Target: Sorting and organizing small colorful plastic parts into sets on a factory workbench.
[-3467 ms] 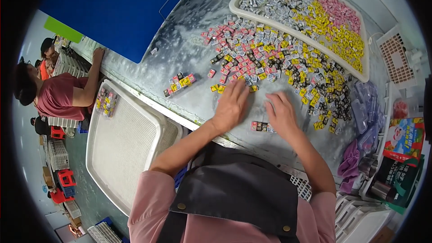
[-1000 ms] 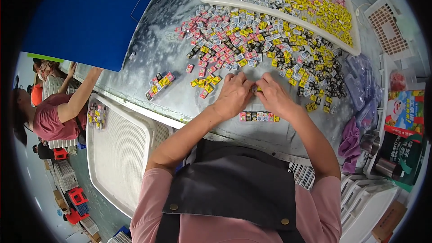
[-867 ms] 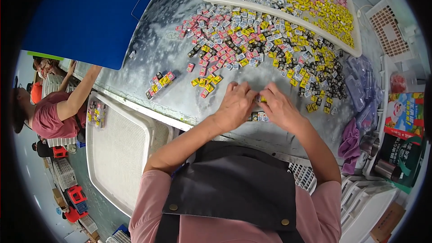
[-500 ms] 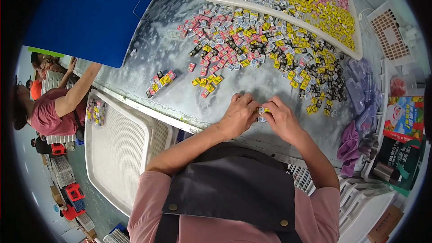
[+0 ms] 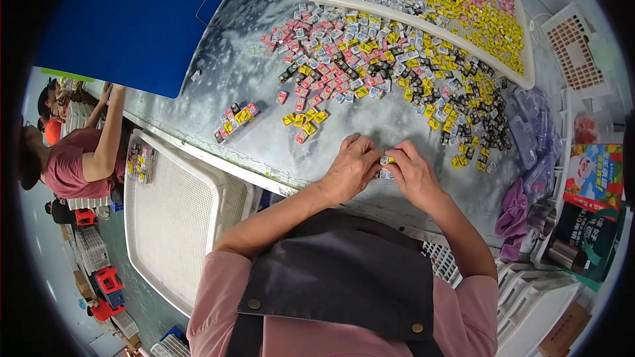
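My left hand (image 5: 352,168) and my right hand (image 5: 415,175) meet over the near part of the grey table (image 5: 264,142). Their thumbs and fingertips are closed around small printed blocks (image 5: 386,160), one with yellow on it; the fingers hide most of these. Just beyond my left hand lies a small cluster of yellow and pink blocks (image 5: 305,121). Farther left, a neat bundle of blocks (image 5: 236,122) rests on the table. Ahead of both hands spreads a large loose pile of pink, white, yellow and black blocks (image 5: 344,69).
A white tray (image 5: 423,26) heaped with colour-sorted blocks stands behind the pile. Clear purplish plastic cases (image 5: 529,125) and a purple cloth (image 5: 512,215) lie at right. Left are a blue board (image 5: 132,26), a white perforated tray (image 5: 175,218) and a co-worker (image 5: 83,162).
The co-worker's raised arm has drawn back to the left beside the blue board. My fingers have shifted only slightly around the blocks, and the pile looks the same.
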The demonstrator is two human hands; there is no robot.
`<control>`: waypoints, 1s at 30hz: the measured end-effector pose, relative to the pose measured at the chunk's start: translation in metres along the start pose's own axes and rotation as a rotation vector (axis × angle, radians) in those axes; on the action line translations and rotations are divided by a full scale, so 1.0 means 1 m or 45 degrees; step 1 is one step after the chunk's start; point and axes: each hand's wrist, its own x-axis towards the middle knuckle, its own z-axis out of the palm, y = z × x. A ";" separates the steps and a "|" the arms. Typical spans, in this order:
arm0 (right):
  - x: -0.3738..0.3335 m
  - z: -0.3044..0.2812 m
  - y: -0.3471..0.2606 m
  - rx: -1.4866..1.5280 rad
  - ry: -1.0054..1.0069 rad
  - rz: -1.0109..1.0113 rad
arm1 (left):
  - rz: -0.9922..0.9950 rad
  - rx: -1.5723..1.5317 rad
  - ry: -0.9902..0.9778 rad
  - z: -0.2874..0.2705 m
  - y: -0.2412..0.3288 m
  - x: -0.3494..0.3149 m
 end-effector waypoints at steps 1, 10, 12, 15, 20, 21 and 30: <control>0.000 0.000 0.000 -0.017 -0.009 -0.004 | -0.001 0.000 0.001 0.000 0.000 0.000; -0.004 -0.003 0.003 -0.193 0.025 -0.198 | 0.071 0.189 0.000 0.003 -0.004 -0.012; -0.008 -0.003 0.005 -0.230 0.020 -0.197 | 0.133 0.324 -0.014 0.001 -0.004 -0.015; -0.011 -0.004 -0.003 -0.242 0.062 -0.149 | 0.149 0.351 -0.003 0.000 -0.004 -0.016; -0.010 0.004 -0.009 -0.206 0.111 -0.115 | 0.077 0.295 0.009 0.002 0.000 -0.014; -0.009 0.006 -0.009 -0.223 0.094 -0.097 | 0.045 0.280 0.036 0.003 0.000 -0.013; -0.006 0.010 -0.004 -0.232 0.151 -0.196 | 0.058 0.246 0.031 0.003 -0.004 -0.012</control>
